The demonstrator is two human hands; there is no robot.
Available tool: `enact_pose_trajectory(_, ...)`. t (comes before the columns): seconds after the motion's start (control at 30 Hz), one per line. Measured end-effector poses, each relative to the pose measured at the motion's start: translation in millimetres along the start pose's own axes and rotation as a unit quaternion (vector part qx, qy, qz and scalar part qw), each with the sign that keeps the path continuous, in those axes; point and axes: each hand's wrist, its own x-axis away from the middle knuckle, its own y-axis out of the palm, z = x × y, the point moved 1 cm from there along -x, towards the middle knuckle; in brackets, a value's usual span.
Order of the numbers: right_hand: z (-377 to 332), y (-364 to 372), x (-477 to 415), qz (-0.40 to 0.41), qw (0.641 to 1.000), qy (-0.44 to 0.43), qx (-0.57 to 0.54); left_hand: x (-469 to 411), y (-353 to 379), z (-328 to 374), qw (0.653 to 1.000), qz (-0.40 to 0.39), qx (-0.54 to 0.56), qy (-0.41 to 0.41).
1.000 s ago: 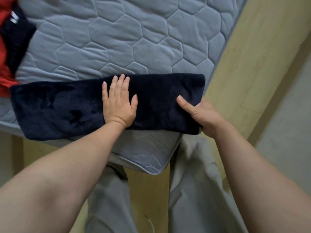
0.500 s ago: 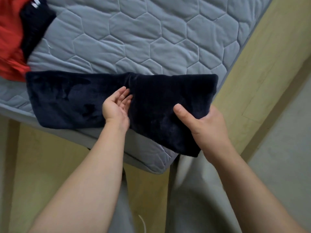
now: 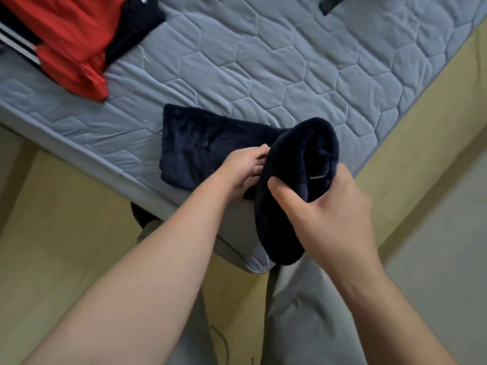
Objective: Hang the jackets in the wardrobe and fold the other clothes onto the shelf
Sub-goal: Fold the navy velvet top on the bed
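My right hand (image 3: 329,214) grips navy fleece (image 3: 200,151), one end lifted, curled over (rest flat at mattress (image 3: 290,61) near edge). My left hand (image 3: 242,169) touches fold, fingertips hidden. Red garment (image 3: 71,40) far-left.

The navy fleece garment (image 3: 210,151) is plush and very dark, folded into a long band. Its left half lies flat on the mattress (image 3: 290,61) close to the near edge. Its right end is raised and curled over into a loop, gripped by the right hand (image 3: 324,219), with the left hand (image 3: 243,168) against the bend. A small pale tag shows inside the loop. The red jacket (image 3: 71,35), with dark panels and white stripes, lies crumpled at the mattress's far left, well apart.
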Motion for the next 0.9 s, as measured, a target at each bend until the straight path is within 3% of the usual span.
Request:
enact_pose_trajectory(0.1, -28, 20, 7, 0.023, 0.994, -0.054, 0.095, 6, -69, 7, 0.997, 0.065, -0.007, 0.043)
enact_pose_trajectory(0.2, -63, 51, 8, 0.023, 0.981, -0.108, 0.162, 15, -134, -2, 0.990, 0.138, 0.009, 0.021)
enact_pose_trajectory(0.37, -118, 131, -6, 0.023, 0.965, -0.203, 0.162, 13, -183, -9, 0.990, 0.065, 0.124, -0.010)
enact_pose_trajectory(0.53, -119, 208, -17, -0.081, 0.955, -0.184, 0.220, 11, -211, -12, 0.983, 0.067, 0.171, 0.017)
enact_pose_trajectory(0.67, -102, 225, -6, -0.161, 0.967, -0.151, 0.125, 13, -219, -11, 0.991, -0.013, 0.127, 0.035)
enact_pose_trajectory(0.77, -93, 213, -9, -0.170, 0.980, -0.100, -0.031, 16, -207, -12, 0.995, 0.061, 0.033, 0.077)
enact_pose_trajectory(0.9, -80, 188, -13, -0.097, 0.976, -0.120, -0.151, 23, -190, 0, 0.969, 0.144, -0.113, 0.164)
